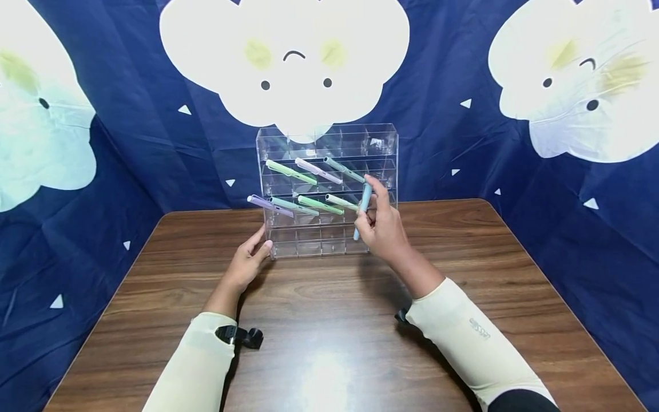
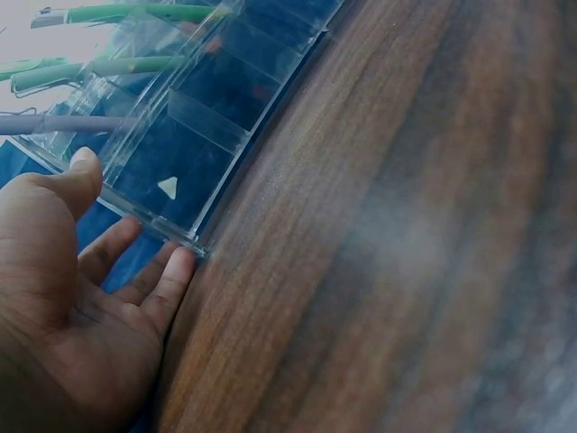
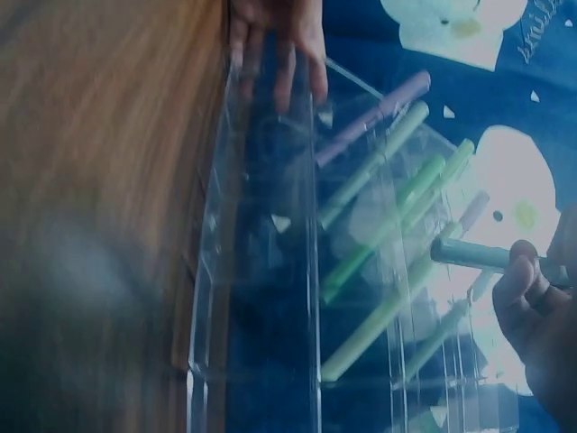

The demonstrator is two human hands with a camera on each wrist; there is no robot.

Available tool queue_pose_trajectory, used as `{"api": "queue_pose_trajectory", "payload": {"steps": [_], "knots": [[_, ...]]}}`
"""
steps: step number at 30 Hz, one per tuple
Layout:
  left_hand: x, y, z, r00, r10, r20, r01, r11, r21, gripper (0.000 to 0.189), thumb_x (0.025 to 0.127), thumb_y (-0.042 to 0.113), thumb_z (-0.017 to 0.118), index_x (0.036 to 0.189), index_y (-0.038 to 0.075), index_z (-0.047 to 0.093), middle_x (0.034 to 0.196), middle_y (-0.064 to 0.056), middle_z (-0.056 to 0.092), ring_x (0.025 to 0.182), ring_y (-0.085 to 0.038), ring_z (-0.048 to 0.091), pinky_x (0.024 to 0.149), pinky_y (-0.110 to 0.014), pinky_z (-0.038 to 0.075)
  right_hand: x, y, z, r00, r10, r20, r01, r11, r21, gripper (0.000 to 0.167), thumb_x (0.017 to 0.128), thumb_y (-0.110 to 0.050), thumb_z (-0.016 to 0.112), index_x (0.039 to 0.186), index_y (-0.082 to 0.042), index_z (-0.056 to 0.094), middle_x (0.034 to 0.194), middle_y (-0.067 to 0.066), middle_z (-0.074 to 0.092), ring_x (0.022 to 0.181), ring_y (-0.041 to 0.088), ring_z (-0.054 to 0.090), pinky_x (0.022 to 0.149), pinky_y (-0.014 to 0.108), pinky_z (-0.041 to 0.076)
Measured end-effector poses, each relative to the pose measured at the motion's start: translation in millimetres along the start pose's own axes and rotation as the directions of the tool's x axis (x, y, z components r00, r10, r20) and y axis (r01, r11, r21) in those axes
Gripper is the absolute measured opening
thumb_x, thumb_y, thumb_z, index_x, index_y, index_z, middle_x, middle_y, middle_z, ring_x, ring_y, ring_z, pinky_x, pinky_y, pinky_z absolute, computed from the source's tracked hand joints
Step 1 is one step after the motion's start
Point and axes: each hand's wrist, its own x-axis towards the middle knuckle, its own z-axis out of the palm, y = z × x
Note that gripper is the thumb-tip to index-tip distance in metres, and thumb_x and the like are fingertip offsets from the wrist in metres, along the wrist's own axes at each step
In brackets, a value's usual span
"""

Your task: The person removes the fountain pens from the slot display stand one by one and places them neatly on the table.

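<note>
A capped light-blue pen [image 1: 366,197] is pinched between the thumb and fingers of my right hand [image 1: 385,226], in front of the right part of a clear acrylic rack [image 1: 309,248]. In the right wrist view the same pen [image 3: 473,255] points toward the rack. My left hand [image 1: 248,263] touches the rack's lower left side. The left wrist view shows its thumb [image 2: 83,167] overlapping the front edge and its fairly straight fingers at the side. A lilac pen [image 1: 319,170] and a grey-blue pen [image 1: 344,169] slant in an upper tier; a purple pen [image 1: 270,206] lies lower left.
Other slanted pens include a light-green pen [image 1: 290,171], a mint pen [image 1: 294,206], a green pen [image 1: 320,205] and a pale-green pen [image 1: 340,201]. The rack stands near the back of a wooden table [image 1: 319,320]. A blue cloud-print curtain [image 1: 432,143] hangs behind.
</note>
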Motion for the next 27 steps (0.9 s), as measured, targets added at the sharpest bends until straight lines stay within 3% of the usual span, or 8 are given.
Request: {"api": "queue_pose_trajectory", "payload": {"steps": [3, 5, 8, 12, 16, 19, 23, 27], "knots": [[0.0, 0.2, 1.3, 1.000, -0.002, -0.001, 0.002, 1.000, -0.008, 0.062, 0.117, 0.022, 0.053, 0.174, 0.016, 0.029, 0.181, -0.012, 0.026, 0.164, -0.031, 0.028, 0.127, -0.028, 0.037, -5.6, -7.4, 4.6, 0.994, 0.089, 0.058, -0.094, 0.991, 0.095, 0.078, 0.092, 0.014, 0.058, 0.162, -0.005, 0.029, 0.095, 0.022, 0.070, 0.063, 0.011, 0.058, 0.055, 0.019, 0.048], [-0.1, 0.3, 2.2, 1.000, -0.003, 0.002, 0.003, 1.000, -0.021, 0.062, 0.117, 0.022, 0.052, 0.174, 0.015, 0.028, 0.181, -0.014, 0.027, 0.162, -0.033, 0.033, 0.115, -0.015, 0.042, -9.0, -12.3, 8.9, 0.984, 0.145, 0.099, -0.160, 0.974, 0.162, 0.081, 0.094, 0.015, 0.061, 0.164, -0.006, 0.027, 0.097, 0.024, 0.071, 0.066, 0.010, 0.058, 0.057, 0.019, 0.048], [0.0, -0.6, 3.0, 1.000, 0.006, -0.001, -0.006, 1.000, -0.029, 0.063, 0.117, 0.021, 0.053, 0.174, 0.015, 0.027, 0.179, -0.018, 0.030, 0.157, -0.037, 0.041, 0.101, -0.002, 0.042, -13.4, -19.7, 15.9, 0.966, 0.202, 0.162, -0.238, 0.939, 0.249, 0.081, 0.097, 0.014, 0.065, 0.165, -0.007, 0.027, 0.101, 0.025, 0.072, 0.070, 0.010, 0.060, 0.059, 0.019, 0.049], [0.2, -3.0, 2.3, 1.000, 0.018, -0.021, -0.018, 1.000, -0.006, 0.064, 0.116, 0.021, 0.055, 0.174, 0.015, 0.028, 0.175, -0.022, 0.036, 0.154, -0.040, 0.046, 0.098, 0.001, 0.040, -20.1, -26.1, 26.3, 0.939, 0.251, 0.235, -0.321, 0.884, 0.341, 0.079, 0.097, 0.014, 0.067, 0.164, -0.006, 0.030, 0.103, 0.025, 0.069, 0.071, 0.009, 0.059, 0.058, 0.018, 0.046], [0.4, -5.1, 2.2, 0.999, 0.021, -0.039, -0.021, 1.000, -0.003, 0.063, 0.115, 0.022, 0.058, 0.173, 0.016, 0.032, 0.174, -0.021, 0.039, 0.153, -0.039, 0.048, 0.099, 0.001, 0.040, -26.6, -28.1, 37.9, 0.922, 0.267, 0.279, -0.366, 0.835, 0.411, 0.081, 0.094, 0.018, 0.067, 0.163, -0.003, 0.032, 0.106, 0.034, 0.064, 0.069, 0.007, 0.056, 0.056, 0.018, 0.044], [0.6, -5.2, 2.5, 0.998, 0.019, -0.058, -0.021, 0.999, -0.027, 0.062, 0.114, 0.021, 0.061, 0.171, 0.015, 0.036, 0.173, -0.020, 0.040, 0.153, -0.038, 0.049, 0.100, 0.000, 0.042, -30.4, -28.8, 46.5, 0.904, 0.287, 0.318, -0.408, 0.800, 0.439, 0.083, 0.092, 0.020, 0.068, 0.163, -0.006, 0.034, 0.110, 0.038, 0.061, 0.066, 0.007, 0.056, 0.052, 0.025, 0.050], [0.2, -3.5, 3.6, 0.997, 0.002, -0.073, -0.007, 0.998, -0.063, 0.062, 0.112, 0.019, 0.064, 0.169, 0.014, 0.040, 0.171, -0.022, 0.044, 0.152, -0.039, 0.049, 0.098, -0.001, 0.046, -35.2, -29.5, 56.6, 0.862, 0.344, 0.373, -0.489, 0.758, 0.432, 0.084, 0.092, 0.019, 0.068, 0.163, -0.012, 0.037, 0.110, 0.025, 0.058, 0.065, 0.009, 0.059, 0.051, 0.037, 0.057], [0.1, -2.6, 4.3, 0.997, -0.012, -0.077, 0.006, 0.997, -0.077, 0.062, 0.111, 0.018, 0.065, 0.169, 0.013, 0.042, 0.170, -0.022, 0.046, 0.152, -0.039, 0.050, 0.096, -0.002, 0.047, -38.1, -30.7, 65.6, 0.818, 0.382, 0.431, -0.557, 0.716, 0.421, 0.085, 0.088, 0.021, 0.071, 0.162, -0.010, 0.042, 0.101, 0.010, 0.058, 0.065, 0.008, 0.058, 0.055, 0.026, 0.055]]}}
